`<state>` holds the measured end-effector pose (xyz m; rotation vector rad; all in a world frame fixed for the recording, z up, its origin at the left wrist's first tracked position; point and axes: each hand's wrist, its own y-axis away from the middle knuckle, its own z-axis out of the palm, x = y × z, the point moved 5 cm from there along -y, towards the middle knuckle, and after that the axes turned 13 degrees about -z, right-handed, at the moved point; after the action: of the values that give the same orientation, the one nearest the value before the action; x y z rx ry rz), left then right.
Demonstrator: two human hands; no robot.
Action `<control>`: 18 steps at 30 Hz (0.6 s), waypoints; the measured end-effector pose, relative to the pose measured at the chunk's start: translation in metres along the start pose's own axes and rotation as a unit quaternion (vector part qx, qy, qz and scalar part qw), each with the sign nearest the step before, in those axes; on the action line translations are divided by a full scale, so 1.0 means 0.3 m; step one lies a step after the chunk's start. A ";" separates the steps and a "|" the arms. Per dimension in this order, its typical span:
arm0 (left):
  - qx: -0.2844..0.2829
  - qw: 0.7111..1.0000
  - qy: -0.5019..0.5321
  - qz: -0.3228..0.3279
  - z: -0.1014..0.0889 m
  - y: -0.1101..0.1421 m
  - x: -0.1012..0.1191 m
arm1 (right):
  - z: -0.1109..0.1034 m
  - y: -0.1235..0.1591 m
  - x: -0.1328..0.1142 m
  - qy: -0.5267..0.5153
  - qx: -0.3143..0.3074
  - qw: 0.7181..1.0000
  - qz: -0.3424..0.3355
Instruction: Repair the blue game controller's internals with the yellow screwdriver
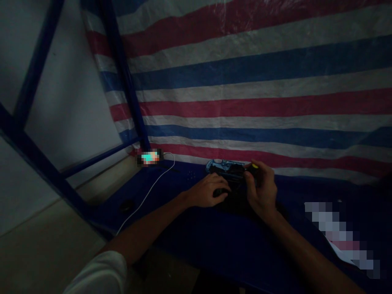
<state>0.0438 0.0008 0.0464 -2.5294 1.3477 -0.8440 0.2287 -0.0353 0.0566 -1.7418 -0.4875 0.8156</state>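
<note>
My left hand (211, 191) is closed around a dark rounded object (219, 191) low over the blue table; its kind is too dim to make out. My right hand (262, 190) is raised just to the right, gripping a black handle with a yellow end (255, 166). What that handle belongs to is unclear in the dark. Behind both hands lies a light-blue shell-like casing (211, 165) with dark parts in it. A dark mass (234, 202) sits on the table between and below the hands, its outline lost in shadow.
A lit phone (150, 157) with a white cable (153, 183) stands at the back left. Small bits (191, 175) lie left of the casing, and a round dark item (127, 205) near the left edge. Paper (339, 249) lies right. A striped sheet (245, 110) hangs behind.
</note>
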 end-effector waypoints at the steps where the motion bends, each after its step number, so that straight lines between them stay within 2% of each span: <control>1: 0.000 1.000 -0.006 0.001 0.005 0.001 -0.001 | 0.001 0.000 -0.008 -0.002 -0.001 1.000 -0.005; 8: 0.012 1.000 -0.024 0.007 0.011 0.004 0.005 | 0.014 -0.019 -0.067 0.010 -0.039 0.997 -0.061; 18: 0.015 1.000 -0.026 0.007 0.024 0.005 0.002 | 0.022 -0.024 -0.091 0.027 -0.073 0.992 -0.100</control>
<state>0.0470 -0.0015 0.0402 -2.4972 1.3257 -0.7843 0.2059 -0.0473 0.0700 -1.8089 -0.6884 0.6019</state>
